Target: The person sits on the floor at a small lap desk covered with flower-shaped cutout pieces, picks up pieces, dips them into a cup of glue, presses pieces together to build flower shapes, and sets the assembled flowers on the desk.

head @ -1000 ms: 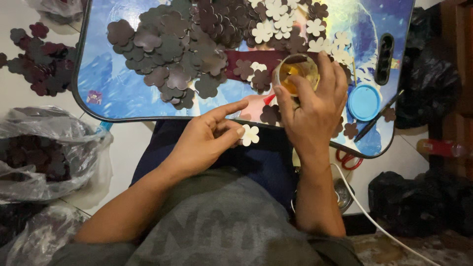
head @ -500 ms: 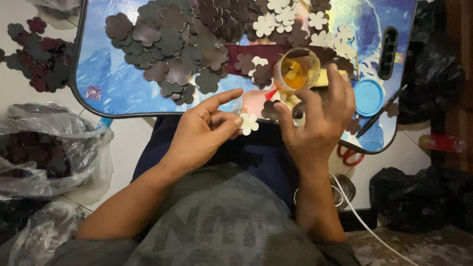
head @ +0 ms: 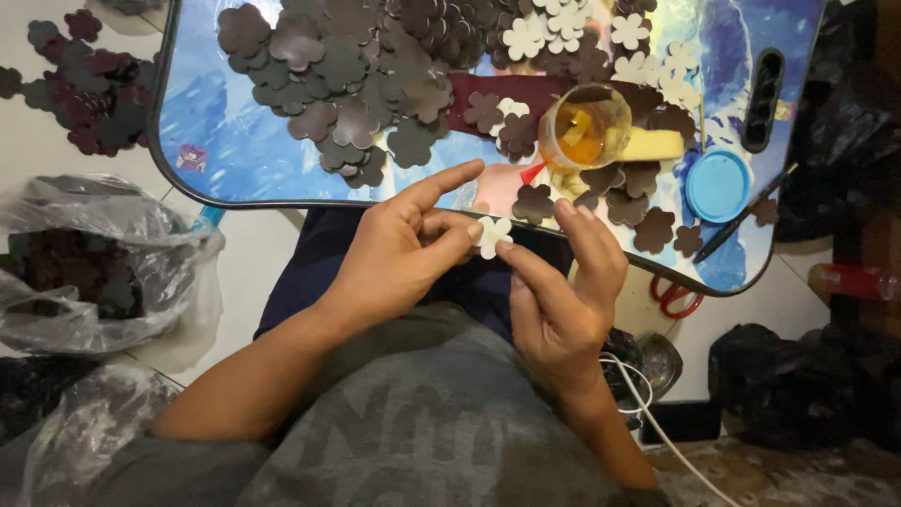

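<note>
Over my lap, just short of the near edge of the blue lap table [head: 235, 169], both my hands meet on one small white flower cutout [head: 492, 235]. My left hand [head: 399, 253] pinches it between thumb and middle finger, index finger pointing out toward the table. My right hand [head: 563, 291] touches the cutout's right edge with a fingertip, the other fingers loosely curled and raised; I cannot tell whether it grips. On the table: a heap of dark brown flower cutouts [head: 366, 75], a scatter of white flower cutouts [head: 554, 28] at the far side, a clear cup [head: 584, 127] holding amber liquid, a round blue lid [head: 717, 185] and a dark pen [head: 746, 214]. A clear plastic bag [head: 94, 272] of dark pieces lies on the floor to my left. Red-handled scissors [head: 671, 296] lie under the table's near right corner.
</note>
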The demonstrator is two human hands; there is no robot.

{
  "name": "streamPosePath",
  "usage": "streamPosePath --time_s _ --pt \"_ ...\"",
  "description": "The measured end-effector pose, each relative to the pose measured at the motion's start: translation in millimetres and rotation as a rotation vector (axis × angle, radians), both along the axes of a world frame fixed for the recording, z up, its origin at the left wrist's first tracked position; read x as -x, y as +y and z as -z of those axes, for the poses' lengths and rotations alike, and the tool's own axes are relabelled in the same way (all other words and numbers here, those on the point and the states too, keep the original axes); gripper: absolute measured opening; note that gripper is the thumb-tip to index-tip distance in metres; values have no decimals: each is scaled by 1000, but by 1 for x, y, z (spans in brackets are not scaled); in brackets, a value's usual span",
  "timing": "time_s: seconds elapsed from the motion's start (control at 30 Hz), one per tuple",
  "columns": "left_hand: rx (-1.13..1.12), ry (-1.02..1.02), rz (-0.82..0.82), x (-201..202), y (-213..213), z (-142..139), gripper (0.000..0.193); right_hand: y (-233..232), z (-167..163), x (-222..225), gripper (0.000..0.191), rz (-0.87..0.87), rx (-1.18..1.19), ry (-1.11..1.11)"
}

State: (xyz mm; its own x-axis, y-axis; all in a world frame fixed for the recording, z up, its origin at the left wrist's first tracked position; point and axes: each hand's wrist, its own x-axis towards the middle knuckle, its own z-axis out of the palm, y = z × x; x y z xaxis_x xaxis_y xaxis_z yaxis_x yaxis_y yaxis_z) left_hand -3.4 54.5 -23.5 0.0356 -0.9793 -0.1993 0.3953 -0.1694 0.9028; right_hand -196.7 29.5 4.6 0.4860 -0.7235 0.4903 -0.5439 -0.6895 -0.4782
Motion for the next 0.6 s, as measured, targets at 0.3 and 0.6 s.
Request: streamPosePath --time_s 0.3,0.6 --pt "-39 1 28 -1 0 -2 69 -2 10 -2 37 -43 109 83" --pt "-64 -4 37 0 -1 1 72 -3 12 -2 39 2 115 122"
